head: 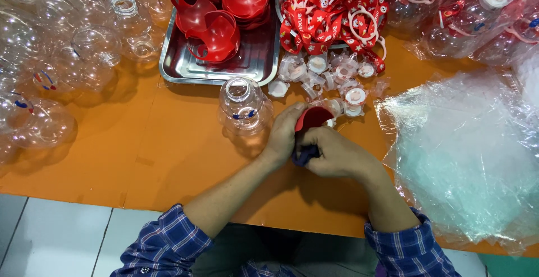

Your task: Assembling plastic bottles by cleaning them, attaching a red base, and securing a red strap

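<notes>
Both hands are bunched together over one small job. The left hand point(285, 134) is curled around a red plastic piece point(313, 117), pinching its near edge, and the right hand point(337, 153) is clenched over a dark blue part point(305, 155) that pokes out under the fingers, pressed right against the red one. So the thing being worked on sits between the two palms, just above the orange table point(168, 148).

To do this bit well, I'd say line up the two parts square before squeezing, and keep the thumbs close to the joint.

Just left of the grip stands a clear bottle point(244, 106). Just beyond it lie small white caps point(337, 75), further out a metal tray point(252, 58) of red holders and a heap of red straps point(331, 7). Right of the grip: crinkly plastic bags point(466, 153).
</notes>
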